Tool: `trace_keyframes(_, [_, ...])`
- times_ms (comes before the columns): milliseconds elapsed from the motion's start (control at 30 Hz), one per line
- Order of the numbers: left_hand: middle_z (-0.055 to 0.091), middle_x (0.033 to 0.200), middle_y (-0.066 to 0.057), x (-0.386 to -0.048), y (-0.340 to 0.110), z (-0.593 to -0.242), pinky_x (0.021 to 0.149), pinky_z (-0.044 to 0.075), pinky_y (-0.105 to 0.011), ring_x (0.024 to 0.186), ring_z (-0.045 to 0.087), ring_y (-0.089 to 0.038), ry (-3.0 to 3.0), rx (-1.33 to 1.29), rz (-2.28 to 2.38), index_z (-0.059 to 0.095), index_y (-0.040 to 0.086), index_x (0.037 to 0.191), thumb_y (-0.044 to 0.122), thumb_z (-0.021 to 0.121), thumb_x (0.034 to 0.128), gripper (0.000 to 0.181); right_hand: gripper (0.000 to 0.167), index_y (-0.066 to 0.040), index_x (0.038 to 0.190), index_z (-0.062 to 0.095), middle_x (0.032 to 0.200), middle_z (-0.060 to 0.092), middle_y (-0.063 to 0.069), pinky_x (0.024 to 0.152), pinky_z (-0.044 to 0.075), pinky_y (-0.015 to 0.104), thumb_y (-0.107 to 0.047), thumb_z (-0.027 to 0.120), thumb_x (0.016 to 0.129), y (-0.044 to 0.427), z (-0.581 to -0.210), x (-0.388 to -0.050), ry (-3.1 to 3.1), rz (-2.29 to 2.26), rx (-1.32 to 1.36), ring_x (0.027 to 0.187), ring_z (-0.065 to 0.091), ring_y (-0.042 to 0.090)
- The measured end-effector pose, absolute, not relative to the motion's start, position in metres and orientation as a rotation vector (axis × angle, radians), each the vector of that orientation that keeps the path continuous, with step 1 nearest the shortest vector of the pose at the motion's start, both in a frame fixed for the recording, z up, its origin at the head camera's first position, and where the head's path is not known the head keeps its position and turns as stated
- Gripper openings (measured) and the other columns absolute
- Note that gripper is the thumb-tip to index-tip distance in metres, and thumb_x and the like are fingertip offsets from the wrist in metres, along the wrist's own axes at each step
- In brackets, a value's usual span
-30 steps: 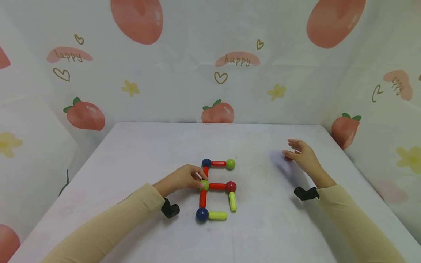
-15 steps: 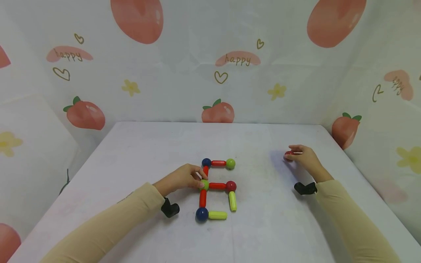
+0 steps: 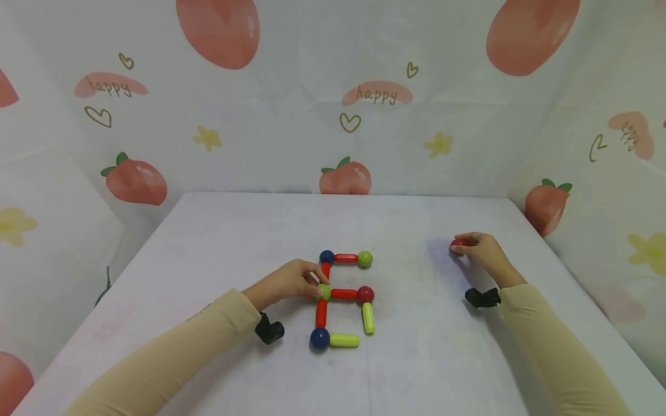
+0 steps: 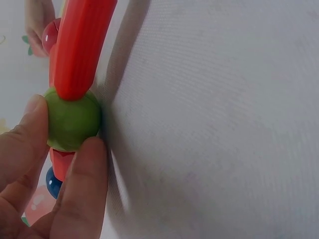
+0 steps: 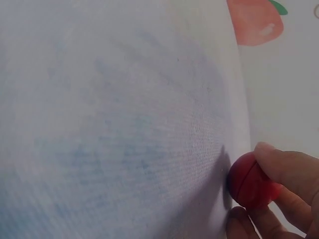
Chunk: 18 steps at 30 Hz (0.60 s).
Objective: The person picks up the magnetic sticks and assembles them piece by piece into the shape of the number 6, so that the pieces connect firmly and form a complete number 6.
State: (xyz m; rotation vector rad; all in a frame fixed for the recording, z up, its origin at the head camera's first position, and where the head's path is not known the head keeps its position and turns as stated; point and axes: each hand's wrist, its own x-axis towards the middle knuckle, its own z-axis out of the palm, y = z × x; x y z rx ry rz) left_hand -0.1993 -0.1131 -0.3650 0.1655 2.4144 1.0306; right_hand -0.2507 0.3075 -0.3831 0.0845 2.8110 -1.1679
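Note:
My left hand (image 3: 291,283) pinches a green ball (image 4: 74,119) between thumb and finger, at the middle joint of a figure of balls and rods on the table. Red rods (image 3: 321,315) run from that ball up, down and to the right. At the figure's corners sit two blue balls (image 3: 319,339), a second green ball (image 3: 365,259) and a dark red ball (image 3: 366,294). Yellow-green rods (image 3: 344,341) extend from the lower blue ball and the dark red one. Far to the right, my right hand (image 3: 481,249) grips a loose red ball (image 5: 249,180) close to the tabletop.
A white cloth covers the table (image 3: 250,231). Behind it hangs a white curtain (image 3: 291,133) printed with peaches, hearts and flowers. Black wrist mounts (image 3: 482,298) sit below both wrists. A thin dark cord (image 3: 106,284) shows at the table's left edge.
My right hand has come down a little, and its spread fingers have drawn in around the red ball. The left hand and the figure have stayed put.

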Motion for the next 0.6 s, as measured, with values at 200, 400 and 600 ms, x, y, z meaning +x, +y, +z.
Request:
trace_keyframes(200, [0.061, 0.091, -0.006, -0.1988, -0.1125, -0.3639, 0.068, 0.052, -0.023, 0.078, 0.058, -0.015, 2.419, 0.161, 1.015, 0.07, 0.018, 0.097, 0.015, 0.075, 0.0779, 0.02, 0.055, 0.007, 0.127, 0.049, 0.126, 0.052, 0.029, 0.103, 0.033, 0.053, -0.029, 0.064, 0.088, 0.308, -0.3843, -0.2525, 2.806, -1.15, 0.113, 0.119, 0.044, 0.038])
trace_keyframes(400, [0.061, 0.095, -0.007, -0.1998, -0.1141, -0.3651, 0.07, 0.053, -0.024, 0.078, 0.058, -0.015, 2.401, 0.202, 1.002, 0.069, 0.02, 0.099, 0.016, 0.073, 0.0798, 0.02, 0.055, 0.007, 0.127, 0.049, 0.125, 0.052, 0.03, 0.101, 0.034, 0.052, -0.028, 0.064, 0.088, 0.3069, -0.3811, -0.2506, 2.81, -1.141, 0.119, 0.117, 0.045, 0.038])
trace_keyframes(600, [0.061, 0.103, -0.004, -0.1969, -0.1186, -0.3558, 0.074, 0.054, -0.028, 0.082, 0.062, -0.016, 2.405, 0.252, 1.019, 0.067, 0.022, 0.101, 0.024, 0.069, 0.084, 0.017, 0.056, 0.006, 0.129, 0.048, 0.126, 0.051, 0.029, 0.1, 0.034, 0.052, -0.029, 0.064, 0.088, 0.3062, -0.3807, -0.2504, 2.786, -1.147, 0.147, 0.116, 0.044, 0.038])
